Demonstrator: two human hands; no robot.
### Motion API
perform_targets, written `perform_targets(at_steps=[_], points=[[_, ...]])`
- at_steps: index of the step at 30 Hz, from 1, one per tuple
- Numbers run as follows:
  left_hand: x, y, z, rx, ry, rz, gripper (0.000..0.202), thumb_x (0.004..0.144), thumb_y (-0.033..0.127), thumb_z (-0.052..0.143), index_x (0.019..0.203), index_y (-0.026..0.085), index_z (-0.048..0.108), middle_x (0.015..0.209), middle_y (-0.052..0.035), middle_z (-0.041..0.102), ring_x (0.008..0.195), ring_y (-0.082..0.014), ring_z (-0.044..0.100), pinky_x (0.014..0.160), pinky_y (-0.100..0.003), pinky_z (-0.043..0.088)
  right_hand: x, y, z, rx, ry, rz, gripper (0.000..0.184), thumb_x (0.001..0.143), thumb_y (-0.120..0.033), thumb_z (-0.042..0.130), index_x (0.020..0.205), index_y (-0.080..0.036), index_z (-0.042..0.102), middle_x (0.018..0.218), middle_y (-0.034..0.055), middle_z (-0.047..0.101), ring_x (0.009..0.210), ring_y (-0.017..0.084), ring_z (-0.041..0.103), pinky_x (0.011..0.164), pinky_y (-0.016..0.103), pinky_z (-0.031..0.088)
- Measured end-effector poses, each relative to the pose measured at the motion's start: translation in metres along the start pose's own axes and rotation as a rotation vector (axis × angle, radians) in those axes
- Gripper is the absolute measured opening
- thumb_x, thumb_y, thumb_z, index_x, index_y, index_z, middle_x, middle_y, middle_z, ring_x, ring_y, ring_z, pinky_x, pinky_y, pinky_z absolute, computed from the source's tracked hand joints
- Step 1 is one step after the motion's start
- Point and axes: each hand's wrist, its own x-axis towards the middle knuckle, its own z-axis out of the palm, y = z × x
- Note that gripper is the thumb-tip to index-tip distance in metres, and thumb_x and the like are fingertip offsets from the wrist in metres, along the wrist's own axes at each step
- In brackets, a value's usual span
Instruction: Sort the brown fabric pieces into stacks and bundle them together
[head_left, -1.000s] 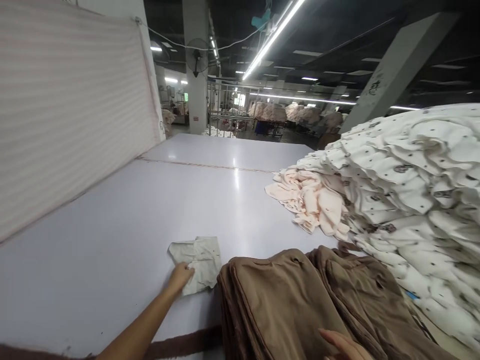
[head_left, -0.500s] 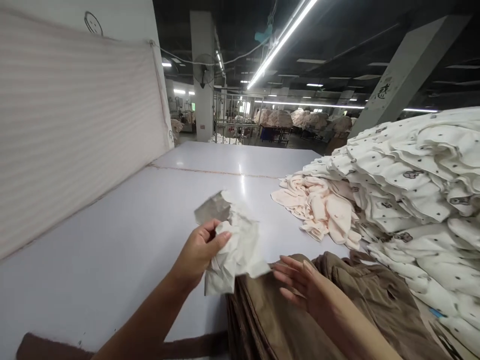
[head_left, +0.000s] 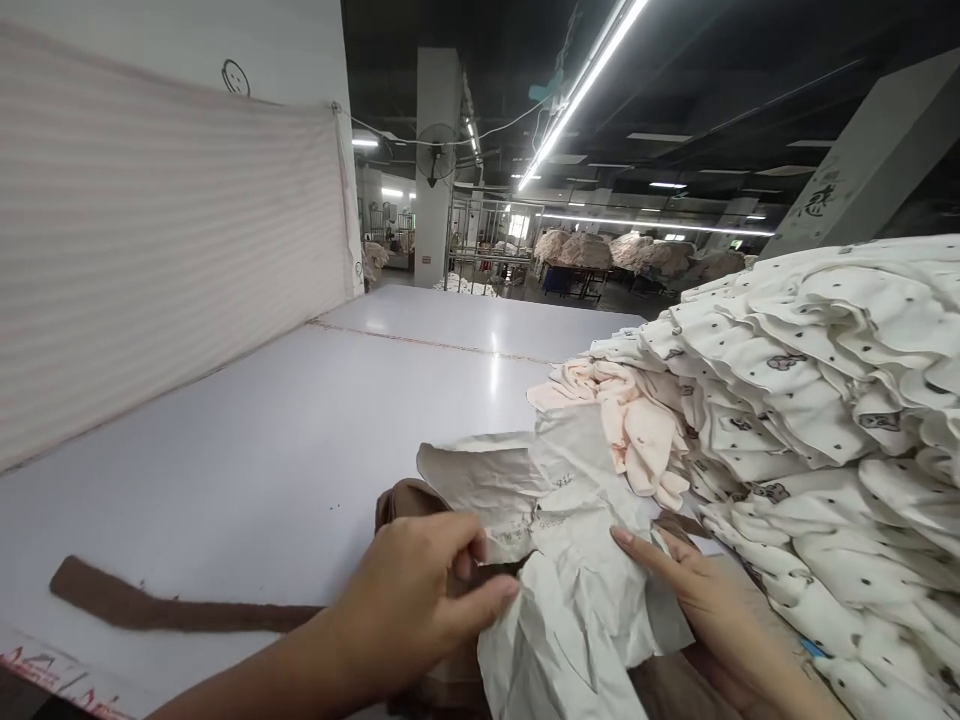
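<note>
A creased whitish sheet of paper point(head_left: 577, 540), irregular in outline with small dark handwriting, is spread above the brown fabric. My right hand point(head_left: 705, 590) pinches its right side, thumb on top and fingers behind. At the paper's left edge is my left hand point(head_left: 420, 590), its fingers curled but the thumb apart from them. The thumb tip meets or nearly meets the sheet. Brown fabric point(head_left: 405, 500) shows beside and beneath the paper, mostly covered by it and my hands.
White dotted fabric point(head_left: 810, 370) is heaped high on the right, with pale pink pieces point(head_left: 645, 430) beside it. A brown strip point(head_left: 187, 612) lies on the white table point(head_left: 300, 450). Striped cloth point(head_left: 172, 230) hangs along the left.
The paper, held crumpled in my left hand before, is now spread wider and lies farther right and nearer. My right hand has taken hold of it. The view has shifted.
</note>
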Motion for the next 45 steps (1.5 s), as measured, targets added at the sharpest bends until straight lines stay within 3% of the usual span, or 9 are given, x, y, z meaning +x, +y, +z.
perform_targets(at_steps=[3, 7, 10, 16, 23, 28, 34, 40, 45], points=[[0.006, 0.016, 0.020, 0.157, 0.186, 0.098, 0.027, 0.081, 0.042, 0.052, 0.067, 0.020, 0.050, 0.061, 0.0015, 0.054, 0.055, -0.0125, 0.046, 0.052, -0.024, 0.032, 0.004, 0.018, -0.027, -0.038, -0.033, 0.014, 0.047, 0.070, -0.036, 0.069, 0.113, -0.021, 0.055, 0.117, 0.0060, 0.062, 0.110, 0.026, 0.055, 0.090, 0.034, 0.047], [0.029, 0.021, 0.045, 0.250, 0.159, 0.335, 0.016, 0.084, 0.031, 0.049, 0.090, 0.019, 0.057, 0.096, -0.0068, 0.060, 0.090, -0.0215, 0.053, 0.080, -0.032, 0.039, 0.006, 0.033, -0.044, -0.021, 0.032, 0.127, 0.056, 0.072, -0.036, 0.067, 0.122, -0.023, 0.049, 0.112, 0.0065, 0.065, 0.102, 0.026, 0.060, 0.086, 0.036, 0.049], [0.056, 0.009, 0.058, 0.235, 0.126, 0.248, 0.040, 0.079, 0.032, 0.055, 0.117, 0.018, 0.049, 0.126, -0.0130, 0.046, 0.117, -0.0299, 0.039, 0.098, -0.043, 0.027, 0.008, 0.034, -0.050, 0.013, -0.017, 0.160, 0.054, 0.073, -0.034, 0.066, 0.122, -0.021, 0.050, 0.106, 0.0094, 0.067, 0.095, 0.029, 0.063, 0.081, 0.041, 0.052], [0.089, -0.023, 0.055, -0.038, -0.132, -0.017, 0.051, 0.073, 0.034, 0.059, 0.120, 0.021, 0.048, 0.078, -0.0011, 0.056, 0.072, -0.0189, 0.055, 0.064, -0.026, 0.042, 0.019, 0.018, -0.055, -0.084, -0.116, 0.121, 0.050, 0.070, -0.036, 0.068, 0.116, -0.021, 0.056, 0.112, 0.0083, 0.064, 0.101, 0.027, 0.061, 0.082, 0.036, 0.051], [0.057, -0.019, 0.046, -0.221, -0.094, -0.078, 0.041, 0.083, 0.026, 0.043, 0.124, 0.021, 0.038, 0.064, 0.0053, 0.049, 0.058, -0.0119, 0.047, 0.055, -0.019, 0.037, 0.055, -0.019, -0.049, -0.566, -0.256, -0.087, 0.042, 0.075, -0.045, 0.061, 0.110, -0.021, 0.059, 0.101, 0.0054, 0.068, 0.094, 0.026, 0.062, 0.079, 0.034, 0.051], [0.037, -0.010, 0.052, 0.303, -0.086, -0.109, 0.026, 0.085, 0.025, 0.043, 0.107, 0.019, 0.056, 0.066, -0.0037, 0.059, 0.063, -0.0213, 0.057, 0.058, -0.028, 0.039, 0.089, -0.021, -0.037, -0.760, -0.351, -0.254, 0.034, 0.076, -0.037, 0.060, 0.107, -0.022, 0.061, 0.087, -0.0001, 0.067, 0.084, 0.022, 0.060, 0.075, 0.031, 0.047], [0.067, 0.011, 0.084, 0.400, -0.164, 0.517, 0.051, 0.084, 0.042, 0.051, 0.128, 0.017, 0.044, 0.137, -0.0152, 0.040, 0.124, -0.0314, 0.038, 0.102, -0.047, 0.028, 0.103, -0.004, -0.026, -0.826, -0.354, -0.396, 0.032, 0.074, -0.032, 0.060, 0.103, -0.019, 0.062, 0.086, 0.0002, 0.065, 0.086, 0.021, 0.059, 0.081, 0.033, 0.044], [0.091, -0.019, 0.139, 0.158, -0.307, 0.602, 0.074, 0.075, 0.058, 0.055, 0.138, 0.028, 0.030, 0.147, -0.0097, 0.020, 0.135, -0.0322, 0.015, 0.107, -0.053, 0.000, 0.085, 0.000, -0.138, -0.681, 0.139, -0.409, 0.042, 0.088, -0.043, 0.046, 0.121, -0.018, 0.044, 0.113, 0.0056, 0.056, 0.100, 0.016, 0.055, 0.087, 0.035, 0.045], [0.097, -0.036, 0.150, 0.293, -0.441, 0.592, 0.079, 0.076, 0.067, 0.046, 0.141, 0.031, 0.020, 0.149, -0.0076, 0.009, 0.136, -0.0350, 0.007, 0.105, -0.059, -0.002, 0.066, 0.081, -0.252, -0.757, 0.540, 0.028, 0.022, 0.088, -0.032, 0.050, 0.080, -0.013, 0.057, 0.066, -0.0035, 0.055, 0.049, 0.006, 0.049, 0.047, 0.021, 0.044]])
